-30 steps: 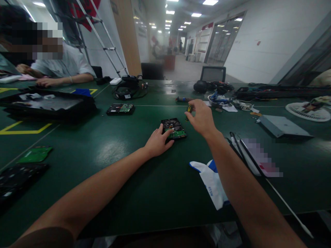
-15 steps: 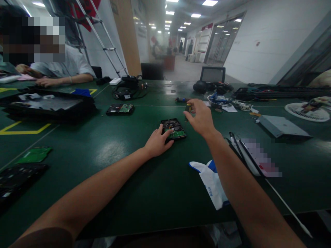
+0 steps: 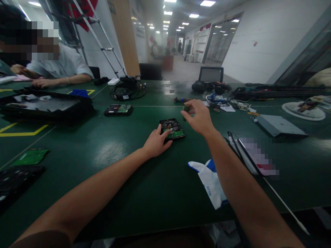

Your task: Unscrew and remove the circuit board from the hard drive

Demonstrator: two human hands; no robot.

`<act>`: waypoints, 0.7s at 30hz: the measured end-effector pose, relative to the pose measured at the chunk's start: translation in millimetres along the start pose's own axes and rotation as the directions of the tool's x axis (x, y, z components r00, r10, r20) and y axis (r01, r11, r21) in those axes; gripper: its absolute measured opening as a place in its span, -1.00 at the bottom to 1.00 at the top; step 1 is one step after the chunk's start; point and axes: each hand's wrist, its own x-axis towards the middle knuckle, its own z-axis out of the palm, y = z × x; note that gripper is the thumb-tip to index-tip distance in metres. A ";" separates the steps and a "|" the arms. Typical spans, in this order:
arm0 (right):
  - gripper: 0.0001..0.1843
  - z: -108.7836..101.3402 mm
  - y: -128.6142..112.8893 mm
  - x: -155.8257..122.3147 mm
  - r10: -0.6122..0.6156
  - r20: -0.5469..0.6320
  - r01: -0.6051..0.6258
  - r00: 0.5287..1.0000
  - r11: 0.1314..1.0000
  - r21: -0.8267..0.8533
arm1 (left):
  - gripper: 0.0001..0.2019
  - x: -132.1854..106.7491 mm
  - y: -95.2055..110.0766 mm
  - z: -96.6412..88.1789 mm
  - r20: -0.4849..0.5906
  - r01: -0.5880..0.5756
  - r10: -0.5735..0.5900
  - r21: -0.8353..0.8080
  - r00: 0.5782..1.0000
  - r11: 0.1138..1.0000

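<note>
A hard drive (image 3: 172, 128) lies board-side up on the green table (image 3: 108, 151), its green circuit board showing. My left hand (image 3: 156, 142) rests on its near left corner, fingers flat on it. My right hand (image 3: 198, 117) hovers just right of and above the drive, fingers pinched round a small dark screwdriver with a yellow band (image 3: 184, 112) held upright beside the drive's far right corner.
A second hard drive (image 3: 118, 110) lies farther left. A black tray (image 3: 43, 106), a green board (image 3: 30, 156), a white and blue glove (image 3: 210, 182), a grey metal box (image 3: 280, 125), tools and cables surround the work spot. Another person (image 3: 55, 67) sits at the far left.
My right hand with the screwdriver has drifted slightly left, closer to the drive's far corner. My left hand has stayed on the drive.
</note>
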 end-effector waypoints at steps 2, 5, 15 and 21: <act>-0.66 2.1 2.6 0.0 -0.025 0.001 0.025 1.000 0.999 0.034 | -0.41 -0.1 0.5 0.0 -0.004 -0.006 0.006 0.005 1.000 1.000; -0.65 2.8 5.5 0.3 -0.056 0.004 0.056 0.998 0.998 0.032 | -0.41 -0.1 0.8 0.2 -0.010 -0.008 0.008 0.009 1.000 1.000; -0.66 0.6 1.7 1.8 -0.074 -0.011 0.074 0.997 0.997 -0.030 | -0.42 0.2 2.0 0.7 -0.022 -0.016 0.017 0.029 1.000 0.999; -0.71 1.3 -4.0 1.9 -0.042 -0.002 0.042 0.999 0.998 -0.039 | -0.42 0.2 2.3 0.7 -0.013 0.004 -0.004 0.028 1.000 1.000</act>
